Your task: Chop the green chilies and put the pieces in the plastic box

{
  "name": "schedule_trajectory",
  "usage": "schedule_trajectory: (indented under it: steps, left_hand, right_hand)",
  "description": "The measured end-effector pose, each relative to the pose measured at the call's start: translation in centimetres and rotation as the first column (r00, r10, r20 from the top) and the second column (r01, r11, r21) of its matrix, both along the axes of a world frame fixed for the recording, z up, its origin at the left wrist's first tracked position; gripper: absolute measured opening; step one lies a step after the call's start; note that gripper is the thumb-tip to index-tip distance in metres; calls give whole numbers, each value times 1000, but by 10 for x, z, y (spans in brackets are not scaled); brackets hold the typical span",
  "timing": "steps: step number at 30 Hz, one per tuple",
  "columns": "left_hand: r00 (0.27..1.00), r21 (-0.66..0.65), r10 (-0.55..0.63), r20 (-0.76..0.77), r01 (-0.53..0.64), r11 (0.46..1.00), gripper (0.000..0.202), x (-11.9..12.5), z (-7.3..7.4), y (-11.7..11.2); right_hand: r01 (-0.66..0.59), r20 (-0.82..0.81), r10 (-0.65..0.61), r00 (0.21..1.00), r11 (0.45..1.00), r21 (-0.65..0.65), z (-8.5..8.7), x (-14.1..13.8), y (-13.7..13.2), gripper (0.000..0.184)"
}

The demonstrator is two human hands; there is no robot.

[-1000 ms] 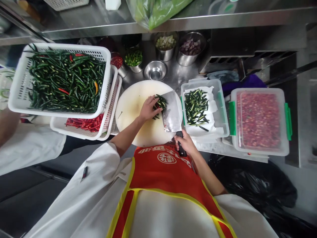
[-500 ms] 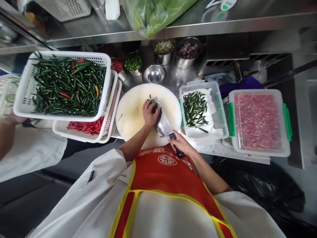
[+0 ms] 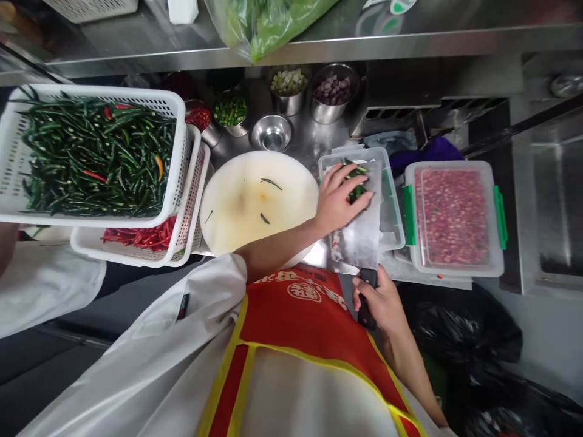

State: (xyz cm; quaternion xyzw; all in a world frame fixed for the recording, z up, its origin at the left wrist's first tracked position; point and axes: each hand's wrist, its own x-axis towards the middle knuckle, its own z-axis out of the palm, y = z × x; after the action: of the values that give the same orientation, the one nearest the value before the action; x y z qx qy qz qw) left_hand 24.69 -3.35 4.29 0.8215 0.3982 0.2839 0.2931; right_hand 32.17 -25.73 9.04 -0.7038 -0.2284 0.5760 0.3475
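Steel shelf [image 3: 328, 47] running across top of view, above steel worktop [image 3: 306, 135]. Dark slotted metal unit [image 3: 403, 86] at worktop's back, right of centre. Steel basin [image 3: 553, 218] at far right. Grey floor [image 3: 553, 340] at lower right, near black plastic bags [image 3: 473, 331]. Pale light glinting off steel; deep shadow beneath shelf.

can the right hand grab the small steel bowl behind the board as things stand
Probably not: the right hand is closed around the handle of the cleaver, so it would likely need to put that down first. The bowl itself stands uncovered behind the board.
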Motion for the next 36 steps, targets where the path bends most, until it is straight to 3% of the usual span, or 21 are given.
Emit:
schedule_trajectory:
  steps: [4,8,11,14,17,21,25,28,31,36]
  left_hand:
    - [967,-102,-237,94,246,964,39,38,-18,15]
    - [935,-224,-343,91,355,908,34,33,-36,40]
    - [963,-212,-269,5,264,941,33,-5,-40,73]
    - [976,-138,-121,-183,97,986,31,-66,-41,111]
    - [891,-98,-57,-451,13,995,32,-134,-44,128]
    - [801,-64,-168,-574,161,985,38,-203,-40,101]
    - [728,-123,-341,-595,338,933,38,-237,-25,54]
    - [666,-176,-400,-630,378,909,38,-246,-17,31]
    - [645,-189,-370,-669,334,923,32,-245,-16,21]
    - [642,-170,-302,-705,260,951,22,-230,-20,19]
  right_hand:
    - [117,242,-105,965,992,-37,-1,11,-3,27]
    - [128,395,-79,915,987,-98,-4,24,-12,25]
    - [160,433,-110,895,984,-81,-5,32,-19,26]
    - [198,402,-168,900,980,-33,-6,35,-19,28]
    - [189,305,-186,934,982,19,-7,33,-12,29]
    - [54,181,-60,982,998,40,-11,21,6,27]
    - [-100,54,98,994,994,43,-17,-1,22,24]
    - [-210,2,210,978,976,50,-22,-17,33,21]
    - [-295,3,295,955,955,27,-26,-29,43,20]
    - [-300,1,300,954,954,23,-30,-40,55,21]
